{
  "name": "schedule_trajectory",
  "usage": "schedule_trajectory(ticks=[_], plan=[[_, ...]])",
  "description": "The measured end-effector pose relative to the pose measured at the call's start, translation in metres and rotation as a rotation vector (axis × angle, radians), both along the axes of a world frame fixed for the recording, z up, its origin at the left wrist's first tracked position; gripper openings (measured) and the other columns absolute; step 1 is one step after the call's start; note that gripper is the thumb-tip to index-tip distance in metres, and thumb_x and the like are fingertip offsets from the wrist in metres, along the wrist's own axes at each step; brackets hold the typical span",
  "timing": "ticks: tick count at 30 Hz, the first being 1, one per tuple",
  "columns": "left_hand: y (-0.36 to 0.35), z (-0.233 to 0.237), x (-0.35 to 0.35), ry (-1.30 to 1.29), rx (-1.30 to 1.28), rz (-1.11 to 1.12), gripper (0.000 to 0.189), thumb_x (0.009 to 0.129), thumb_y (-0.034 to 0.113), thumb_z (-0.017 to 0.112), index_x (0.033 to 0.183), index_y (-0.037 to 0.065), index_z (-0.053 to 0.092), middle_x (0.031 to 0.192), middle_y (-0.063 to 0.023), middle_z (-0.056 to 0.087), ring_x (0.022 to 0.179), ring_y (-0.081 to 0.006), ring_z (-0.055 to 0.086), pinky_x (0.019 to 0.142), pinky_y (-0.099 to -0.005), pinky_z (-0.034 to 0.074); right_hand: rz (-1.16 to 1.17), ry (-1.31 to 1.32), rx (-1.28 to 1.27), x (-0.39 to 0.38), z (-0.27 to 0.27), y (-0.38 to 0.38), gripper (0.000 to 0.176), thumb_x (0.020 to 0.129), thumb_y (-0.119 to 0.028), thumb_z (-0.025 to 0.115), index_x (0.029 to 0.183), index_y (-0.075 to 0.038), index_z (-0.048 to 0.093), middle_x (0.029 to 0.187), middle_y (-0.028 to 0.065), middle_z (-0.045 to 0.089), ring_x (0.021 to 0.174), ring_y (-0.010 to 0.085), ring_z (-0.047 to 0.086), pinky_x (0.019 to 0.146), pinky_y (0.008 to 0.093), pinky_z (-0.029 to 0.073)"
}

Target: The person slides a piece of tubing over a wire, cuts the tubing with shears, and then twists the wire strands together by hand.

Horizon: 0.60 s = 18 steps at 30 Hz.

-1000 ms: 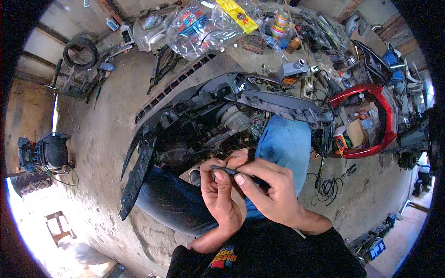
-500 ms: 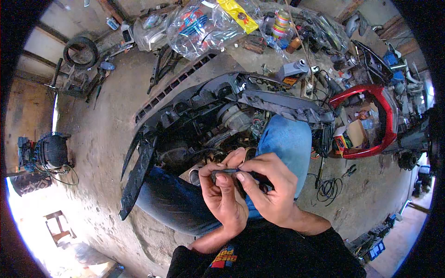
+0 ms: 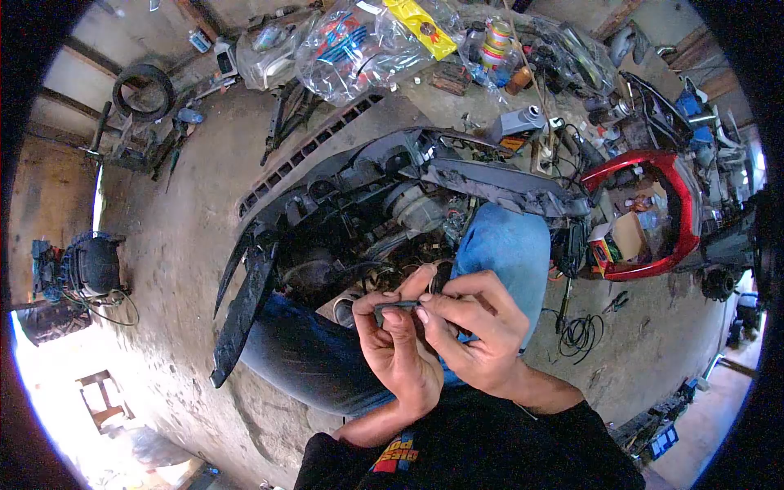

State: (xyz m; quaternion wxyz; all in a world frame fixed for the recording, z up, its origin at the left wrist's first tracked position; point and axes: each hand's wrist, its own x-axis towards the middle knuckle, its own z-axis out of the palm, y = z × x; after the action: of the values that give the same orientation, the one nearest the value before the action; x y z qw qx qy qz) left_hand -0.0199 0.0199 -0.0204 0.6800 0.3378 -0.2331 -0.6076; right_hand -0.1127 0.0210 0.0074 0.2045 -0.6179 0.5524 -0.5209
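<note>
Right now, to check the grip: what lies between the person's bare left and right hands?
In the head view, a small, slender, dark piece bridges the left hand and right hand.

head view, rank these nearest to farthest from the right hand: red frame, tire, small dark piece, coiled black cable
1. Small dark piece: held between the left hand and right hand
2. Coiled black cable: on the floor, just right of the hand
3. Red frame: farther right and higher in view
4. Tire: far off, upper left
</note>
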Motion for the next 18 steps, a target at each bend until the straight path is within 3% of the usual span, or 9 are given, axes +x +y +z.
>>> schedule_trajectory(ticks=[5, 14, 18], plan=[[0.003, 0.002, 0.000, 0.056, 0.025, -0.022, 0.027, 0.107, 0.026, 0.054, 0.118, 0.004, 0.042, 0.125, -0.0324, 0.064, 0.117, -0.0292, 0.064, 0.102, -0.0395, 0.050, 0.007, -0.001, -0.065, 0.001, -0.004, -0.002, 0.022, 0.079, -0.003, 0.083, 0.100, -0.002, 0.076, 0.098, 0.0110, 0.064, 0.063, 0.0116, 0.059, 0.053, 0.0250, 0.047], [-0.001, 0.000, 0.000, 0.081, 0.023, -0.006, 0.024, 0.107, 0.023, 0.055, 0.118, 0.004, 0.044, 0.122, -0.0283, 0.067, 0.111, -0.0253, 0.066, 0.099, -0.0380, 0.050, 0.043, -0.098, 0.059, -0.003, 0.002, -0.005, 0.021, 0.078, -0.003, 0.082, 0.098, -0.004, 0.076, 0.095, 0.0086, 0.065, 0.066, 0.0133, 0.059, 0.056, 0.0275, 0.048], [0.003, -0.010, 0.007, 0.016, 0.020, -0.064, 0.028, 0.107, 0.028, 0.055, 0.124, 0.008, 0.044, 0.127, -0.0277, 0.062, 0.116, -0.0337, 0.063, 0.103, -0.0448, 0.050, 0.053, -0.089, 0.076, -0.005, 0.004, -0.007, 0.020, 0.078, -0.004, 0.082, 0.097, -0.004, 0.076, 0.094, 0.0082, 0.064, 0.067, 0.0147, 0.059, 0.058, 0.0277, 0.048]])
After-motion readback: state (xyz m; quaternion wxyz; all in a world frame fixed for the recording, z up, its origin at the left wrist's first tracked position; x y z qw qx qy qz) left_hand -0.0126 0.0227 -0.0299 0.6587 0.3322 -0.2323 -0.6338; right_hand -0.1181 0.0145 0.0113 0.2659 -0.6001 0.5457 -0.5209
